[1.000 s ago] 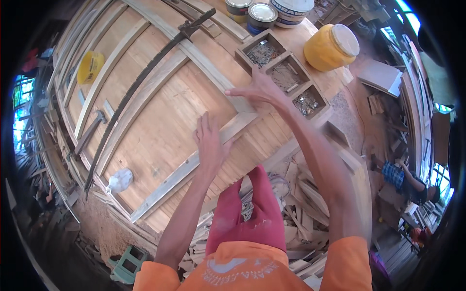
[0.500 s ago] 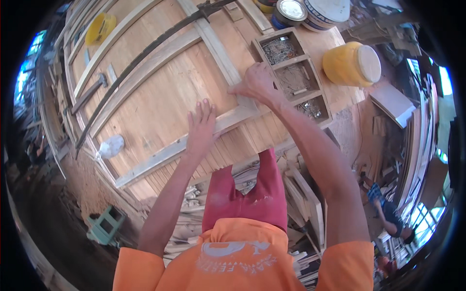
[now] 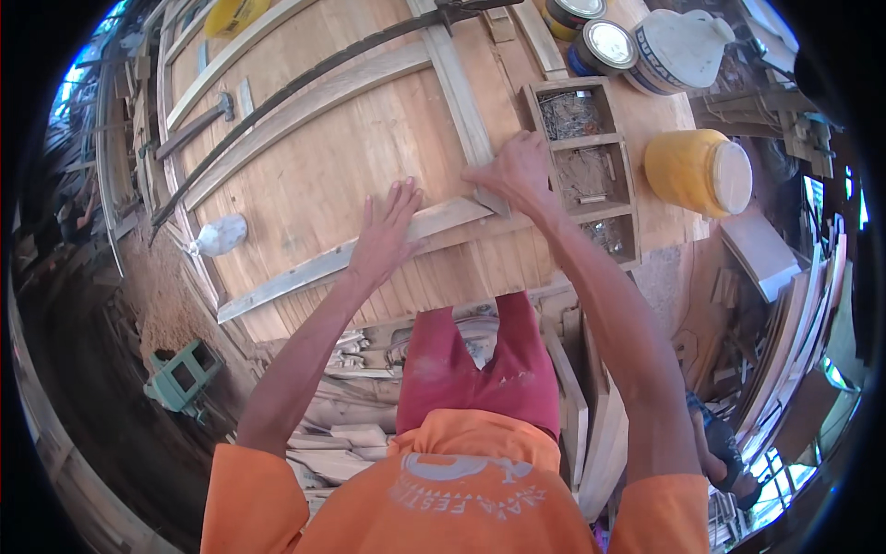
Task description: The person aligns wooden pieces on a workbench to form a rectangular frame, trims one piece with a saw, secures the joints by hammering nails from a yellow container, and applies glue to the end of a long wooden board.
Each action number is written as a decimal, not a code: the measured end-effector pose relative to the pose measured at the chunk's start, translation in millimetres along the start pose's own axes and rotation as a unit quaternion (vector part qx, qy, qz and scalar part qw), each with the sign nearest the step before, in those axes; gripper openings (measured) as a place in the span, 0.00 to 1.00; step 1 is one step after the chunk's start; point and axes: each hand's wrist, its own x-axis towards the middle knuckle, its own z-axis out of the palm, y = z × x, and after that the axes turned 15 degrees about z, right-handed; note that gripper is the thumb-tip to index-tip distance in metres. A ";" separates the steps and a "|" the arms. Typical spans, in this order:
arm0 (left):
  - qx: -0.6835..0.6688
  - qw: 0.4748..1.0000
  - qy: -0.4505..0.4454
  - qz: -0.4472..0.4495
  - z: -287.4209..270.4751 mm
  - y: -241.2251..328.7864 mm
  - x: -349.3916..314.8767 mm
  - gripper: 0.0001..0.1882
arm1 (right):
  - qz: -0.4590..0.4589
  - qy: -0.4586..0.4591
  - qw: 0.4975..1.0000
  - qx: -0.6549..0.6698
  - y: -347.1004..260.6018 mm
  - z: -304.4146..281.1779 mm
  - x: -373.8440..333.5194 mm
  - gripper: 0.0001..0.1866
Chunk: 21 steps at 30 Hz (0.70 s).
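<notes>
My left hand (image 3: pixel 386 242) lies flat with fingers spread, its palm over the front wooden strip (image 3: pixel 314 270) and its fingertips on the plywood panel (image 3: pixel 360 138). My right hand (image 3: pixel 519 175) is closed at the near end of a crosswise wooden slat (image 3: pixel 459 97), thumb resting across it and fingers curled. Beside my right hand the angled end of the front strip meets the slat at a corner. Just right of that hand stands a divided wooden box (image 3: pixel 630 185) with nails in its compartments.
A long handsaw (image 3: pixel 305 83) lies across the slats. Farther left are a hammer (image 3: pixel 196 126) and a whitish bottle (image 3: pixel 221 235). Paint cans (image 3: pixel 604 48), a white jug (image 3: pixel 678 51) and a yellow jar (image 3: pixel 697 173) stand on the right. Scrap wood (image 3: pixel 346 434) covers the floor.
The view has shifted, so the panel and box sit farther right in it. My left hand stays on the front strip and my right hand stays at the slat's end.
</notes>
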 end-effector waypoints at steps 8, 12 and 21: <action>0.067 0.996 -0.060 0.016 8.9 37.2 25.8 0.50 | -0.066 -0.033 0.997 -0.018 -0.2 -15.7 5.7 0.52; 0.062 0.996 -0.057 0.032 6.3 36.2 23.9 0.51 | -0.057 -0.039 0.997 -0.014 -0.8 -15.8 8.2 0.52; 0.033 0.997 -0.059 -0.024 -1.6 23.0 13.1 0.52 | -0.041 -0.010 0.996 -0.076 -5.5 -16.1 7.0 0.52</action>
